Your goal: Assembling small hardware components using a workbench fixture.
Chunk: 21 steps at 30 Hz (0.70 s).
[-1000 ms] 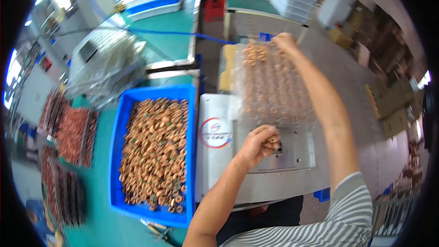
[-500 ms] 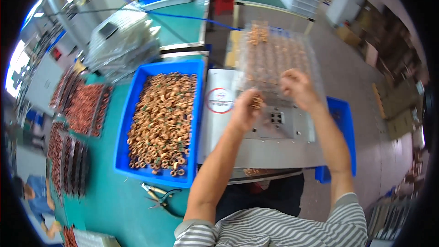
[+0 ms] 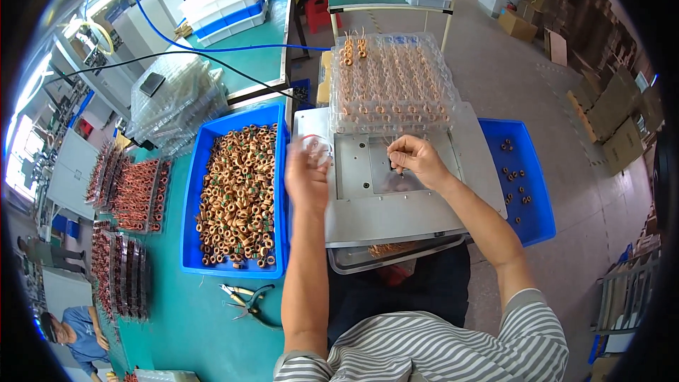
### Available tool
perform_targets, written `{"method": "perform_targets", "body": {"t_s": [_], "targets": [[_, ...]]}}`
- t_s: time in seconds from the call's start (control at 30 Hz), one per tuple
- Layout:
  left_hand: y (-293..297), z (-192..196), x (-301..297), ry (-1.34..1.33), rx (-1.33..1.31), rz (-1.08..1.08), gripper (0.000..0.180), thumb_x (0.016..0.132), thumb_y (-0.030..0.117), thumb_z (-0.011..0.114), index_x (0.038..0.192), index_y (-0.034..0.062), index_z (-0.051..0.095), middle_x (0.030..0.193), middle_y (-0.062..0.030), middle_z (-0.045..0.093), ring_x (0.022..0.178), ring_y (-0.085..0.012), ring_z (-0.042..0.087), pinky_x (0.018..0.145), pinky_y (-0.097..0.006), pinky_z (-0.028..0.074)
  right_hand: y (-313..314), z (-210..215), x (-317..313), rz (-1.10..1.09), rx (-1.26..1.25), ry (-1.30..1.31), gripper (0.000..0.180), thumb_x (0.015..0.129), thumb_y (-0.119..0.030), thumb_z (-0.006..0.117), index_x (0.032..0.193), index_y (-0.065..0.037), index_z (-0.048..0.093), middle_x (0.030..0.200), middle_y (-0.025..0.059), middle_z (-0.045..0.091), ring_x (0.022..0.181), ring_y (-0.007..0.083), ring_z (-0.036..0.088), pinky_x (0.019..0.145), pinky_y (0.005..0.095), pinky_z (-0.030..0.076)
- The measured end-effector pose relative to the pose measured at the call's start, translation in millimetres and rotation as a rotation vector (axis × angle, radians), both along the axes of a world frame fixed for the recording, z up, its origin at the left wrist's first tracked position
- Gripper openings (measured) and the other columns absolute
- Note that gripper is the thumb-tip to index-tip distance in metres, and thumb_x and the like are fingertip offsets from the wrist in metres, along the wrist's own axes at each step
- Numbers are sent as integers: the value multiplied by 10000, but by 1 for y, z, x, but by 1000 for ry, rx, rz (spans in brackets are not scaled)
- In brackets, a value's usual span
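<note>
My right hand is closed in a pinch above the recessed plate in the middle of a grey metal machine top. What sits between its fingertips is too small to make out. My left hand is smeared by motion at the machine's left side, beside a blue bin; its fingers cannot be read. Copper-coloured wound ring coils, some with green, are heaped in that bin. Behind my hands, a stack of clear plastic trays carries rows of coils, with a few upright coils at its far left corner.
Right of the machine, another blue bin has several loose coils. Pliers lie on the green table. Trays of reddish coils and clear plastic packaging stand to the left. Co-workers are at the left and far back.
My left hand has moved left, away from the tray stack to the machine's left side. My right hand has come down and nearer, from the trays to the recessed plate. The view has shifted.
</note>
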<state>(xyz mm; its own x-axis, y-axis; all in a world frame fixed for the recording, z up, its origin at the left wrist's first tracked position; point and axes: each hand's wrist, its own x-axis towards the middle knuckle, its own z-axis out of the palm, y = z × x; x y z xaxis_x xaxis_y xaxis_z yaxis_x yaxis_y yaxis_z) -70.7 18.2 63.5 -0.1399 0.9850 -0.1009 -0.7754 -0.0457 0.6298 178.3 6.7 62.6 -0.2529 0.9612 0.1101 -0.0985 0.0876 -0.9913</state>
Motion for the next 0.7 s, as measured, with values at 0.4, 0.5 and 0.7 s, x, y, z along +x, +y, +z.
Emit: {"method": "perform_targets", "body": {"t_s": [0.4, 0.5, 0.7], "targets": [[29, -17, 135, 641, 80, -609, 416, 991, 315, 556, 1234, -23, 555, 823, -24, 613, 706, -103, 594, 600, -230, 480, 7, -3, 84, -53, -64, -256, 123, 889, -113, 684, 931, 0, 664, 814, 25, 652, 718, 91, 602, 629, 252, 498], [43, -33, 168, 712, 140, -522, 365, 962, 258, 616, 1211, -2, 554, 850, -37, 629, 731, -104, 604, 600, -227, 487, 20, -11, 106, -208, -30, -370, 135, 871, -118, 697, 933, -1, 669, 817, 48, 667, 722, 114, 620, 644, 277, 501], [61, -53, 188, 722, 227, -428, 340, 912, 115, 678, 1214, 18, 555, 932, -37, 641, 826, -100, 612, 662, -219, 495, 46, -44, 123, -218, 137, -438, 172, 812, -127, 734, 943, -31, 679, 832, 102, 666, 722, 207, 641, 665, 325, 503]]}}
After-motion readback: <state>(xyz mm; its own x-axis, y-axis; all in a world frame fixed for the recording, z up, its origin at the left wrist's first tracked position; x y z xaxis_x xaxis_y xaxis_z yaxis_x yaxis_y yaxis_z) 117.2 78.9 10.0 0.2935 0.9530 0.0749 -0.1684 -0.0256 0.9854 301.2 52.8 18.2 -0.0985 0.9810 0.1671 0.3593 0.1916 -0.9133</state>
